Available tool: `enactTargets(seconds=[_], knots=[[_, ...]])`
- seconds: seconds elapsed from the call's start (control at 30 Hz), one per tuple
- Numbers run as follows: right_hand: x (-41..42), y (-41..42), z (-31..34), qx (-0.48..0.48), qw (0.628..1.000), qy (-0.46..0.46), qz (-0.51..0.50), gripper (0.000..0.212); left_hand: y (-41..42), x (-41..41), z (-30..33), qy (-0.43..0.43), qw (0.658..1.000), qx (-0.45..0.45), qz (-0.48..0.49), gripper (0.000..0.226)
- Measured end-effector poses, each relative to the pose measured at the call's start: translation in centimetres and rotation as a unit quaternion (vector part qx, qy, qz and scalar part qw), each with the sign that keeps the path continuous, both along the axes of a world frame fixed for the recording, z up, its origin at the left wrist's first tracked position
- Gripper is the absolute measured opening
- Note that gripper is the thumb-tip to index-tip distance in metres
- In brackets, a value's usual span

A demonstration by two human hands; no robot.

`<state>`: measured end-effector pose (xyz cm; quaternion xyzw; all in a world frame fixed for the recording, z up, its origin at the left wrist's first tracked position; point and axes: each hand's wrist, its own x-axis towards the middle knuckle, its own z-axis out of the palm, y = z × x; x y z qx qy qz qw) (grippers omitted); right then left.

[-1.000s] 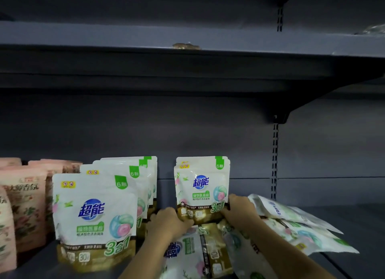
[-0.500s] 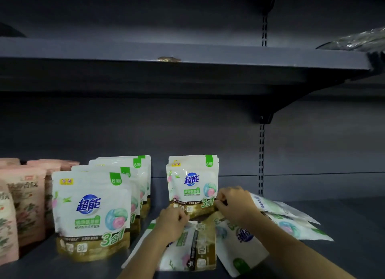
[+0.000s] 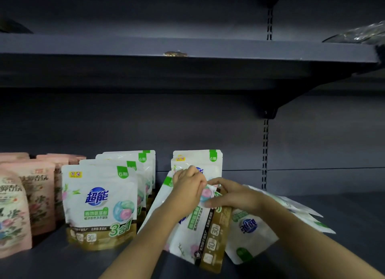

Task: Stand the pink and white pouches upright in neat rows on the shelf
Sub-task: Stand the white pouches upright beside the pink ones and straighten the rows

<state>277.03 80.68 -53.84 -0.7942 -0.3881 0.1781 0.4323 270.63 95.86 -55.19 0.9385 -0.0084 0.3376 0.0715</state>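
White pouch (image 3: 200,228) tilted, gold base toward viewer, both grips (image 3: 188,188) (image 3: 229,193) pinching it.

Hands (image 3: 206,193) hide rear upright pouch (image 3: 198,162) front; leftmost pink pouch (image 3: 12,214) cut by edge.

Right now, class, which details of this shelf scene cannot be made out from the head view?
- Upright white pouch row: lower fronts hidden by both hands.
- Left hand: its grip on the held pouch is hidden.
- Outer pink pouch: cut by left edge.
- Flat pouch pile: count hidden by right hand.
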Motion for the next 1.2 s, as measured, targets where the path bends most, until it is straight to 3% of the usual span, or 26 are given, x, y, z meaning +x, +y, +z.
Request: enactTargets(seconds=[0.07,0.17,0.23,0.33,0.47,0.57,0.63,0.7,0.77,0.83,0.9,1.1,1.2], knots=[[0.5,-0.8,0.4,-0.021,0.998,0.041,0.041,0.045,-0.7,-0.1,0.8,-0.029,0.999,0.028,-0.032,0.022],[0.8,-2.2,0.5,0.039,0.993,0.098,0.054,0.021,-1.8,-0.2,2.2,-0.081,0.993,0.054,-0.072,0.031],[0.9,-2.8,0.2,0.100,0.988,0.116,0.032,0.020,-2.4,-0.3,3.2,-0.105,0.991,0.047,-0.063,0.035],[1.4,-3.4,-0.4,0.168,0.979,0.117,-0.009,0.029,-3.1,-0.6,3.9,-0.201,0.979,0.035,-0.020,0.060],[1.4,-4.2,-0.5,0.261,0.956,0.133,-0.032,0.024,-3.8,-1.6,3.8,-0.217,0.967,-0.131,0.026,0.096],[1.3,-4.3,-0.9,0.305,0.941,0.139,-0.040,0.021,-3.9,-2.2,2.6,-0.263,0.931,-0.247,0.061,0.112],[1.4,-4.3,-1.4,0.337,0.929,0.148,-0.046,0.031,-4.1,-2.5,1.4,-0.251,0.911,-0.321,0.064,0.116],[1.3,-4.1,-1.7,0.379,0.910,0.164,-0.048,0.032,-4.2,-2.6,0.5,-0.197,0.867,-0.458,0.003,0.108],[1.3,-3.7,-2.0,0.427,0.882,0.193,-0.042,0.027,-4.2,-2.6,-0.1,-0.134,0.821,-0.553,-0.052,0.082],[1.2,-3.1,-2.1,0.449,0.867,0.208,-0.049,0.027,-3.9,-2.3,-0.6,-0.105,0.846,-0.521,-0.055,0.055],[1.2,-2.3,-2.3,0.437,0.876,0.194,-0.060,0.030,-3.6,-2.3,-0.7,-0.116,0.867,-0.481,-0.057,0.039],[1.2,-1.2,-2.8,0.323,0.938,0.104,-0.066,0.032,-1.6,-2.3,-0.8,-0.137,0.885,-0.442,-0.051,0.027],[1.1,-0.8,-2.7,0.238,0.968,0.014,-0.083,0.036,-0.4,-1.9,-1.4,-0.124,0.898,-0.421,-0.033,0.032]])
